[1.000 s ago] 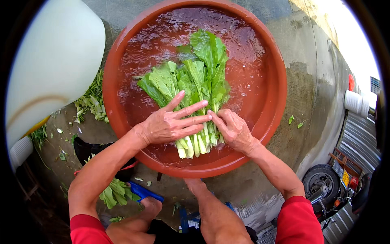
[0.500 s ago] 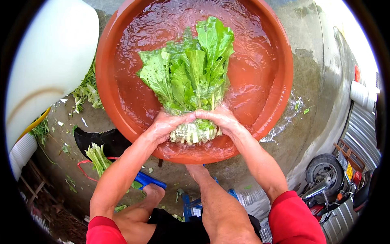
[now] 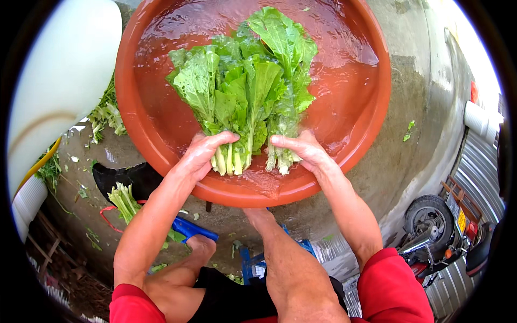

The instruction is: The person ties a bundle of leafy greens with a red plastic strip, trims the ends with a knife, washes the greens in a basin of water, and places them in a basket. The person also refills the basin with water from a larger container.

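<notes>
A large orange-brown basin (image 3: 379, 102) of water stands in front of me. Leafy greens (image 3: 237, 97) lie in it, leaves pointing away from me and pale stem ends toward me. My left hand (image 3: 203, 153) grips the left part of the bunch near its stems, thumb on top. Around the stems of the smaller right part is my right hand (image 3: 304, 148), its thumb also on top. A gap shows between the two parts at the stem end. The fingers beneath the greens are hidden.
Left of the basin is a big white tank (image 3: 64, 70). More cut greens (image 3: 124, 202) lie by a black object (image 3: 129, 180) near my left forearm. My foot wears a blue slipper (image 3: 194, 229). A parked motorcycle (image 3: 436, 231) stands at the right.
My hands have moved apart, and the single bunch is now parted into two at the stems. The splashing around the greens has eased.
</notes>
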### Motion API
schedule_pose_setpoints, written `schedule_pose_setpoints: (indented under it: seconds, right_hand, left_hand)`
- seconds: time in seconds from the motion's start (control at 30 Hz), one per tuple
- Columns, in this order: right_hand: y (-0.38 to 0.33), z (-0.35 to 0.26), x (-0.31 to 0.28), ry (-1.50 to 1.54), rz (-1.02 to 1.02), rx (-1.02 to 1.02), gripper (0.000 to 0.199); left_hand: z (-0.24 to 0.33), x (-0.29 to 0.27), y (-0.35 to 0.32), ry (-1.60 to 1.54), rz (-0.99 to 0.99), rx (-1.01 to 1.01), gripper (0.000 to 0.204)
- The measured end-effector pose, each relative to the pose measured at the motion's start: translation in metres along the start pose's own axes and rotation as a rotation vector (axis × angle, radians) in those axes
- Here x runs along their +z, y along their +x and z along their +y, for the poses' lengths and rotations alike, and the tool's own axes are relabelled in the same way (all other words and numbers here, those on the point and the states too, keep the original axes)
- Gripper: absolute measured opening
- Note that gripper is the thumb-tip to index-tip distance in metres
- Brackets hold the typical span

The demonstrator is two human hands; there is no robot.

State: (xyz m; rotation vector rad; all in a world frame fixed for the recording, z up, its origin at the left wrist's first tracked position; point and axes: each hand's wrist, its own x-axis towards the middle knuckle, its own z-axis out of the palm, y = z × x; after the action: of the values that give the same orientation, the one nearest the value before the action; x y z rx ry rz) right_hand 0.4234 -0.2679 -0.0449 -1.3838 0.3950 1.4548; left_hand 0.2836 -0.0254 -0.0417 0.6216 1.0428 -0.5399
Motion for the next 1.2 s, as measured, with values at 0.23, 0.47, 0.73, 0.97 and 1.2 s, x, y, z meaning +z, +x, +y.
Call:
schedule_pose_setpoints:
  seconds: [0.23,0.47,0.73,0.97,1.2]
  right_hand:
    - [-0.015,0.009,-0.026,-0.010,0.128,-0.108,0.051]
    - [-0.015,0.002,0.019,0.025,0.002,-0.146,0.053]
    - [-0.011,0.020,0.018,0.016,0.102,-0.080,0.052]
    - [-0.069,-0.014,0.023,-1.080,0.855,-0.842,0.050]
    - [-0.027,-0.023,0.046,-1.126,0.559,-1.024,0.023]
  left_hand:
    - [-0.002,-0.002,-0.006,-0.080,-0.050,-0.065,0.038]
    - [-0.006,-0.010,0.005,-0.142,-0.097,-0.076,0.034]
    - [-0.006,-0.003,0.006,-0.232,-0.176,-0.120,0.023]
    - [-0.006,-0.002,0.006,-0.137,-0.127,-0.108,0.024]
    - [-0.008,-0.003,0.008,-0.122,-0.124,-0.112,0.029]
